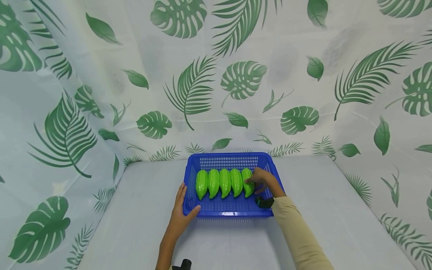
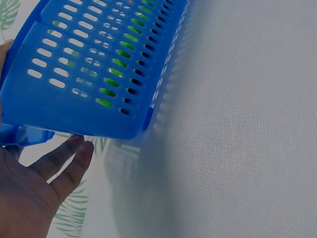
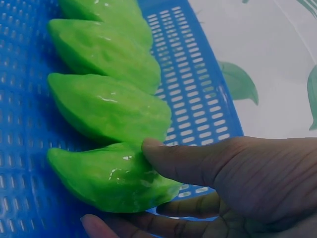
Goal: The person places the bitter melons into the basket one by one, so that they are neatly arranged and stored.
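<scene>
A blue plastic basket (image 1: pixel 233 213) stands on the white-covered table, with several glossy green bitter gourds (image 1: pixel 225 183) side by side inside it. My left hand (image 1: pixel 180 217) holds the basket's near left corner. Its thumb lies over the rim, and the other fingers (image 2: pixel 72 168) lie along the outer side. Reaching over the right side of the basket, my right hand (image 1: pixel 263 180) grips the rightmost bitter gourd (image 3: pixel 114 181). The right thumb presses its upper side while the fingers lie along the opposite side, partly hidden beneath it.
White cloth printed with green leaves (image 1: pixel 243 80) hangs behind the table and along both sides. The table surface (image 1: pixel 145 210) extends left and right of the basket. A black wrist device (image 1: pixel 264 202) is on the right wrist, over the basket's near right part.
</scene>
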The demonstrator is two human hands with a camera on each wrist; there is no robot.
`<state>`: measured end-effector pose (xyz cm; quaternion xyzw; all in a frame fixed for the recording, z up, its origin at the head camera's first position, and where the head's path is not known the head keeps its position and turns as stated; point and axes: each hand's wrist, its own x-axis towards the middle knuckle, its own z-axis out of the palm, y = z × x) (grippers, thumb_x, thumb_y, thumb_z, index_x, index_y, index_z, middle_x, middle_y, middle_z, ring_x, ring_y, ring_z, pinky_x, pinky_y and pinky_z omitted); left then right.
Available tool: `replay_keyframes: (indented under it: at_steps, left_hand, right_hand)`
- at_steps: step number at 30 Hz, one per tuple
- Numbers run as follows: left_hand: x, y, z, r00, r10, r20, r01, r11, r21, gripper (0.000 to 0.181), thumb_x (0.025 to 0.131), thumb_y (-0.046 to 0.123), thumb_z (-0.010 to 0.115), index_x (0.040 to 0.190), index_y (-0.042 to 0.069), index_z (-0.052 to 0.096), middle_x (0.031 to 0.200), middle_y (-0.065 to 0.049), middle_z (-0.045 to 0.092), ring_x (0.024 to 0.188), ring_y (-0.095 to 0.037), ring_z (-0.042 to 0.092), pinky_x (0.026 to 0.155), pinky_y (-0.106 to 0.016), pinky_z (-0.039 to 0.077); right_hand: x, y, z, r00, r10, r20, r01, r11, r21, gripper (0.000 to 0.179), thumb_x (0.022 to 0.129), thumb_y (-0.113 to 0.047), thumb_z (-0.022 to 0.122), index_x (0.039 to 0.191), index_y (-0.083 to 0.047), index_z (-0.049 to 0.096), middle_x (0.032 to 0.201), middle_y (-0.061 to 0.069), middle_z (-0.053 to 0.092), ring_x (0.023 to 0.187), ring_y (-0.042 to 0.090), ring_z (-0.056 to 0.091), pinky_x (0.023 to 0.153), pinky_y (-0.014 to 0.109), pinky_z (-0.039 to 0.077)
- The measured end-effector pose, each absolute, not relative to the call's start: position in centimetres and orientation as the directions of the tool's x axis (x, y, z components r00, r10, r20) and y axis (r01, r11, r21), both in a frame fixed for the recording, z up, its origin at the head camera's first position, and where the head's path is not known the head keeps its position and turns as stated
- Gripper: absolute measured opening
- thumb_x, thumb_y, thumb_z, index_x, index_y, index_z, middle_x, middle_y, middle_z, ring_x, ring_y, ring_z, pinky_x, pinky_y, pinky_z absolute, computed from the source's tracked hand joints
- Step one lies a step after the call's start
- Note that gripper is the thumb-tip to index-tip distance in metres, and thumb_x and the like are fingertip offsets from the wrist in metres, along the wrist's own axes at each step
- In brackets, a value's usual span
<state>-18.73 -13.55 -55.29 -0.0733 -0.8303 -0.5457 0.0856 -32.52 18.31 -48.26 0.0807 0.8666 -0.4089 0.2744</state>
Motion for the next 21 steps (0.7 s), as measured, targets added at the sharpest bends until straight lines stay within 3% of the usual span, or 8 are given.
replay_keyframes:
  at_steps: [9, 14, 18, 21]
  left_hand:
    - [-18.8, -13.5, -55.1, -0.976, 0.030, 0.217, 0.210, 0.405, 0.890, 0.088, 0.090, 0.035, 0.068, 0.157, 0.013, 0.017, 0.166, -0.001, 0.008, 0.152, -0.033, 0.010, 0.118, -0.057, 0.018]
    - [-18.9, -13.7, -54.8, -0.975, 0.037, 0.217, 0.212, 0.421, 0.882, 0.088, 0.090, 0.034, 0.068, 0.157, 0.011, 0.017, 0.166, -0.002, 0.008, 0.152, -0.033, 0.010, 0.119, -0.057, 0.018]
    - [-18.9, -13.9, -54.7, -0.978, 0.044, 0.205, 0.203, 0.436, 0.877, 0.089, 0.090, 0.037, 0.068, 0.157, 0.011, 0.016, 0.166, -0.002, 0.007, 0.152, -0.033, 0.010, 0.118, -0.057, 0.018]
    - [-19.0, -14.1, -54.6, -0.979, 0.056, 0.194, 0.198, 0.467, 0.862, 0.089, 0.090, 0.038, 0.067, 0.158, 0.012, 0.015, 0.166, 0.000, 0.006, 0.153, -0.032, 0.009, 0.119, -0.057, 0.018]
  right_hand:
    - [-32.3, 18.4, -48.2, -0.840, -0.084, -0.535, 0.367, 0.638, -0.676, 0.040, 0.092, -0.017, 0.068, 0.118, 0.005, 0.047, 0.114, 0.025, 0.058, 0.102, 0.040, 0.065, 0.078, 0.047, 0.060]
    - [-31.9, 18.5, -47.6, -0.846, -0.093, -0.526, 0.356, 0.636, -0.685, 0.058, 0.095, -0.021, 0.064, 0.135, 0.010, 0.035, 0.129, 0.033, 0.050, 0.108, 0.045, 0.062, 0.078, 0.049, 0.060]
    - [-31.6, 19.0, -46.7, -0.901, -0.131, -0.413, 0.203, 0.714, -0.670, 0.068, 0.099, -0.027, 0.056, 0.146, 0.013, 0.026, 0.142, 0.038, 0.039, 0.109, 0.047, 0.062, 0.078, 0.049, 0.059]
    - [-31.1, 19.8, -45.7, -0.963, -0.178, -0.200, -0.013, 0.777, -0.629, 0.065, 0.101, -0.031, 0.053, 0.144, 0.012, 0.032, 0.136, 0.037, 0.048, 0.105, 0.045, 0.064, 0.080, 0.049, 0.058]
